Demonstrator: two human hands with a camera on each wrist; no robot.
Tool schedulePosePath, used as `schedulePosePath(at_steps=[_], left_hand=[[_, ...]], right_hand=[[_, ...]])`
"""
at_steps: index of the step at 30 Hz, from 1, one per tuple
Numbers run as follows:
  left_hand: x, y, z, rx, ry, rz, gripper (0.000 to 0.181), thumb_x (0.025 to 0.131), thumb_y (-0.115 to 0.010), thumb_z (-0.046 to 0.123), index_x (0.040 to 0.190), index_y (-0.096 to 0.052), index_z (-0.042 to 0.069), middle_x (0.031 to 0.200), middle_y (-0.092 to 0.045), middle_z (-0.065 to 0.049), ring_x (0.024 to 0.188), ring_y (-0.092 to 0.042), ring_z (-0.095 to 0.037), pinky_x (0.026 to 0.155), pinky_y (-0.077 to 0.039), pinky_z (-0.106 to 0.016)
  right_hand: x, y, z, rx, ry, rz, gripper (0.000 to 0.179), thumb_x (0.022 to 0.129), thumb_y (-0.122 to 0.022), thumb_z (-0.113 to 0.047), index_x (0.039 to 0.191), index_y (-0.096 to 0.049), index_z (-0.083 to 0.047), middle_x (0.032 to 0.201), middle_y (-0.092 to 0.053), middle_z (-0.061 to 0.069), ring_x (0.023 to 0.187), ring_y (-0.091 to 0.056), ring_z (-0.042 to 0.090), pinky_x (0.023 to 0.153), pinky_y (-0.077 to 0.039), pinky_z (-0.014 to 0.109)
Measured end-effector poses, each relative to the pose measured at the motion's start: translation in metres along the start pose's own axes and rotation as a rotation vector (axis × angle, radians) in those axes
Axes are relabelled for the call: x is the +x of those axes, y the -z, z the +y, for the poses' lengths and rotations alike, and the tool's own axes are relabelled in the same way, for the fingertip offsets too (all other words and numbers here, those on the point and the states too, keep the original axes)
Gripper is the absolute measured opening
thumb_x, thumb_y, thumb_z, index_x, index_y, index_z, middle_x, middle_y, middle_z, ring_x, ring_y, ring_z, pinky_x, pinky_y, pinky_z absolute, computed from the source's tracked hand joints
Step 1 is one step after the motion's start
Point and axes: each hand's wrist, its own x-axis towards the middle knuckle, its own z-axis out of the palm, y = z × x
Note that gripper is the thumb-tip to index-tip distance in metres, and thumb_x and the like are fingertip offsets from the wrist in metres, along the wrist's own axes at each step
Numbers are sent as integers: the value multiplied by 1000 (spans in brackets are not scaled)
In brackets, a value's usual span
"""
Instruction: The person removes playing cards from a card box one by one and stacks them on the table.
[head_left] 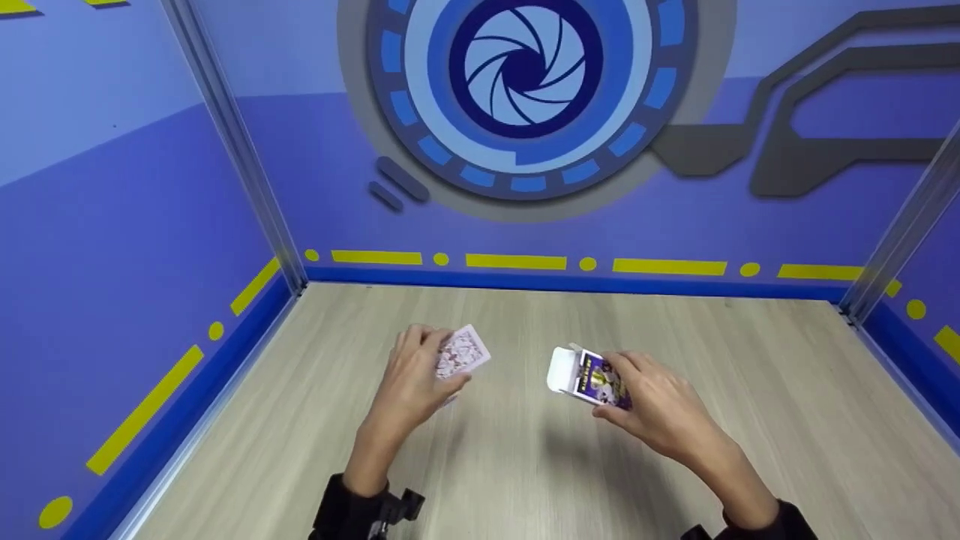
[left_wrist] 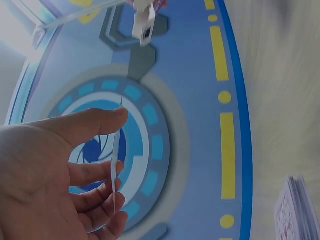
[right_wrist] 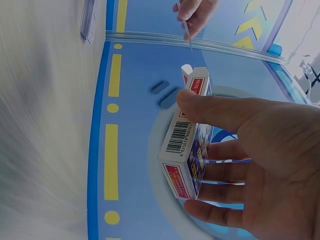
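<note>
My left hand point(head_left: 412, 379) pinches a playing card point(head_left: 463, 352) with a pale, reddish-patterned back. In the left wrist view the card point(left_wrist: 116, 150) shows edge-on and very thin, between the thumb and the fingertips. My right hand point(head_left: 660, 401) grips a small purple card box point(head_left: 602, 381), its white flap point(head_left: 561, 369) folded out on the side facing the left hand. The right wrist view shows a barcode along the side of the box point(right_wrist: 182, 137), with the thumb on that side and fingers behind. A stack of playing cards point(left_wrist: 295, 212) sits on the table, mostly hidden by my left hand in the head view.
The light wood table point(head_left: 510, 465) runs back to a blue panel point(head_left: 300, 172) with a round printed emblem. Another blue panel point(head_left: 112, 262) closes the left side, and metal posts point(head_left: 240, 142) stand at the back corners.
</note>
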Motion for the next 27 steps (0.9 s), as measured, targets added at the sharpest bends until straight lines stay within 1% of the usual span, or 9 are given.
schedulePosePath(at_steps=[4,8,11,14,20,27], left_hand=[[3,5,-11,-15,74,-8,65,81,-91,22,135,-63,-1,125,-56,-14,108,-52,-27,92,-47,-44],[5,6,-21,-29,117,-29,66,81,-90,22,136,-63,-2,126,-56,-16,113,-53,-29,97,-47,-46],[6,4,-29,-29,142,-47,66,82,-90,21,137,-62,-3,127,-57,-16,117,-53,-31,101,-46,-47],[6,2,-35,-24,162,-64,66,82,-89,20,137,-62,-3,127,-57,-17,119,-53,-33,103,-45,-48],[7,-7,-45,-5,190,-95,64,82,-90,19,135,-63,-5,125,-58,-20,115,-54,-34,100,-47,-49],[8,-19,-55,10,258,-148,65,80,-90,18,134,-63,-5,125,-57,-22,113,-55,-35,98,-47,-51]], right_hand=[[0,2,3,4,-17,-3,70,79,-91,-33,134,-62,-1,122,-65,16,100,-64,28,78,-54,48],[-1,5,6,-3,-28,9,68,79,-91,-34,131,-62,-2,117,-66,14,95,-63,25,73,-53,45],[-1,7,7,-7,-27,16,67,79,-91,-34,130,-63,-1,116,-66,14,94,-63,26,72,-53,45],[-1,8,8,-7,-28,14,67,79,-91,-34,131,-62,0,117,-66,16,95,-63,27,72,-53,47],[0,8,7,-17,-28,9,69,79,-91,-34,132,-62,0,117,-67,16,95,-64,27,74,-53,47],[-1,4,6,-28,-22,4,71,79,-91,-36,133,-62,0,118,-67,16,97,-64,28,74,-54,47]])
